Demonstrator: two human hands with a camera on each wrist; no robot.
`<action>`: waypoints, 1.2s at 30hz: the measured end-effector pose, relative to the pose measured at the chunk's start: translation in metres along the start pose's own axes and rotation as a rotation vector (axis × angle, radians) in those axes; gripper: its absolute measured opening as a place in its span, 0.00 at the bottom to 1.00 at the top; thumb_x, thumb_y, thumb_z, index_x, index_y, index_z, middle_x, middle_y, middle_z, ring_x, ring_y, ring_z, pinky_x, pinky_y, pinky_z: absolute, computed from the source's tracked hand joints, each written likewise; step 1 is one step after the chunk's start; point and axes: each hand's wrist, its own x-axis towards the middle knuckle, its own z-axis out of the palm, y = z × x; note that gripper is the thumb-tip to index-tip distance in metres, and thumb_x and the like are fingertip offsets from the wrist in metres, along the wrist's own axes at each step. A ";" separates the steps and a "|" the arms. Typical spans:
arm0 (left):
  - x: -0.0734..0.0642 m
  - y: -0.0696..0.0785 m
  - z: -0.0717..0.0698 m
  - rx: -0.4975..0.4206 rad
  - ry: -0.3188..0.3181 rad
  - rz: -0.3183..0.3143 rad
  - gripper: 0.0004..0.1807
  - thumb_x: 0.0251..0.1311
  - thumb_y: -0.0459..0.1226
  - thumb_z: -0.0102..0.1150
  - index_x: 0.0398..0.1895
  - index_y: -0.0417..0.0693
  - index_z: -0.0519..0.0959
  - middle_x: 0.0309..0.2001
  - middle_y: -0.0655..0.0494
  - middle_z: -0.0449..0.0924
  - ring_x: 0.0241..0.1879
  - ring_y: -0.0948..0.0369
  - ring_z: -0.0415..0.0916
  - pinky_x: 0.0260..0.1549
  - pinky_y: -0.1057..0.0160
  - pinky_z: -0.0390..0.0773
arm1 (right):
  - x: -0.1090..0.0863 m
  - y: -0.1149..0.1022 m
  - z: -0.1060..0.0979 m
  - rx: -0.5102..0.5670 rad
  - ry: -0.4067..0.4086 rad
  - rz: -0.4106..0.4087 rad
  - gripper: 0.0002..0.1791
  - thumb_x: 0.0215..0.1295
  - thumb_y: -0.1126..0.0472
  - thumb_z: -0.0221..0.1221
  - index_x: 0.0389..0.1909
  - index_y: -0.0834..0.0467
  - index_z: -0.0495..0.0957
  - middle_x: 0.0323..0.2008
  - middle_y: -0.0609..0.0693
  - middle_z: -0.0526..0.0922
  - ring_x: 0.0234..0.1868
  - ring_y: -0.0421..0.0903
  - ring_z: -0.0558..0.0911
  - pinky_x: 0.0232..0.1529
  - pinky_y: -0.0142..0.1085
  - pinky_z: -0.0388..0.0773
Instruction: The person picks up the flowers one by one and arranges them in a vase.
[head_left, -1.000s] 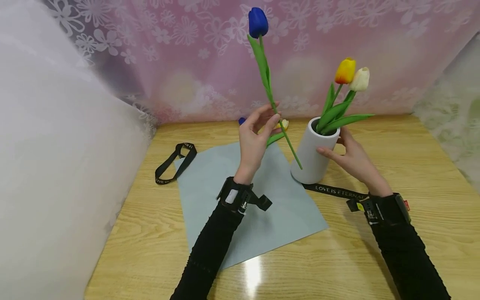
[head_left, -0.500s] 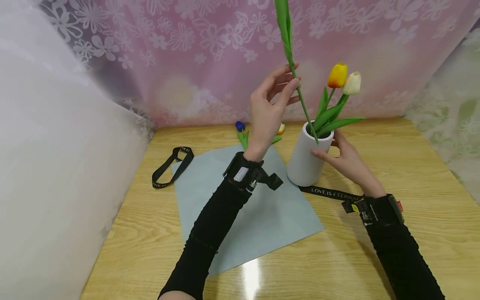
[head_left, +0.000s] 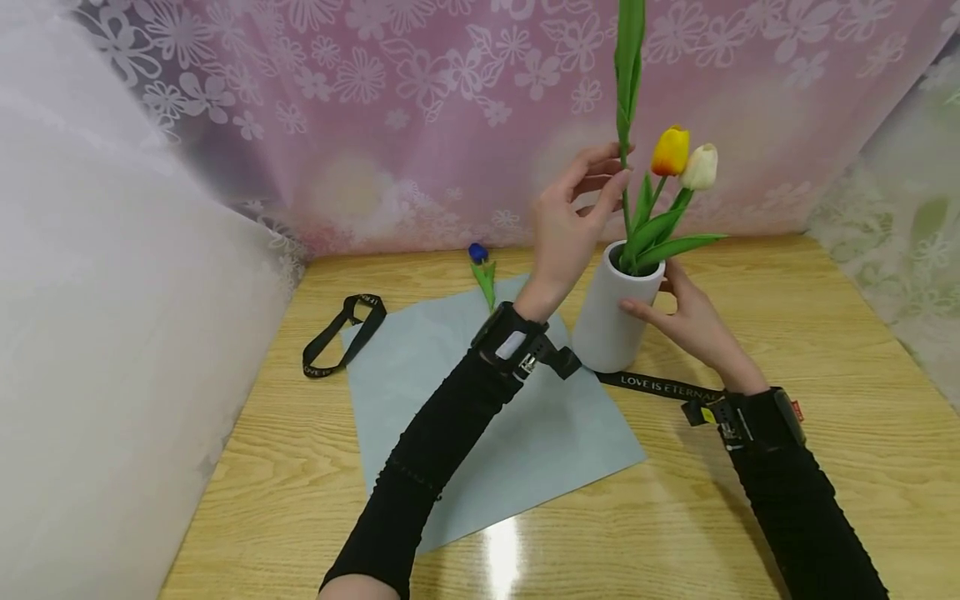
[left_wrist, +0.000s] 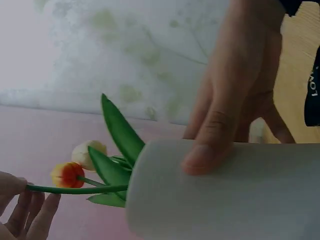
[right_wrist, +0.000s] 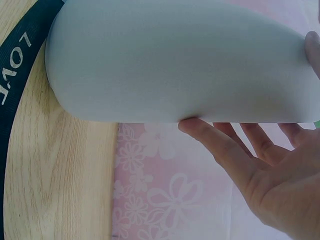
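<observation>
In the head view, my left hand (head_left: pixel 566 221) pinches the green stem of a tulip (head_left: pixel 628 75) between thumb and fingers. That tulip stands upright, its blue bloom beyond the top edge. In the left wrist view its stem (left_wrist: pixel 80 190) runs to the mouth of a white vase (left_wrist: pixel 225 200); the lower end is hidden. My right hand (head_left: pixel 693 321) steadies the vase, thumb on the near side and fingers round the right side. A yellow-red tulip (head_left: pixel 670 152) and a white tulip (head_left: pixel 701 168) stand in the vase, leaves spreading over its rim.
A blue-grey sheet (head_left: pixel 517 467) lies on the wooden table. Another blue tulip (head_left: pixel 478 253) lies behind it, partly on it. One black ribbon (head_left: pixel 345 333) lies looped at left; a lettered one (head_left: pixel 660 385) lies by the vase base. Pink floral cloth (head_left: pixel 420 125) hangs behind.
My left hand has carried the blue tulip up and rightward, and its stem's lower end has gone into the vase mouth. My right hand stays on the vase.
</observation>
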 end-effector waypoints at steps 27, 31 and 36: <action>-0.047 -0.009 0.016 0.901 -0.544 0.089 0.16 0.74 0.47 0.56 0.55 0.48 0.82 0.55 0.53 0.79 0.62 0.56 0.71 0.66 0.69 0.65 | 0.000 0.007 0.002 0.001 0.016 -0.130 0.48 0.73 0.60 0.61 0.83 0.51 0.41 0.77 0.65 0.53 0.69 0.72 0.62 0.61 0.69 0.63; -0.047 -0.007 0.012 0.929 -0.508 0.082 0.16 0.73 0.48 0.58 0.54 0.50 0.83 0.59 0.51 0.77 0.70 0.53 0.65 0.73 0.67 0.55 | 0.001 0.006 0.003 0.001 0.015 -0.116 0.48 0.73 0.59 0.62 0.83 0.51 0.42 0.78 0.65 0.53 0.69 0.73 0.61 0.59 0.70 0.64; -0.044 -0.008 0.003 0.864 -0.471 0.070 0.15 0.72 0.47 0.59 0.53 0.51 0.83 0.61 0.51 0.78 0.68 0.55 0.69 0.69 0.71 0.60 | -0.001 0.004 0.003 0.028 0.011 -0.057 0.48 0.72 0.56 0.63 0.83 0.48 0.42 0.78 0.63 0.53 0.70 0.71 0.61 0.58 0.70 0.66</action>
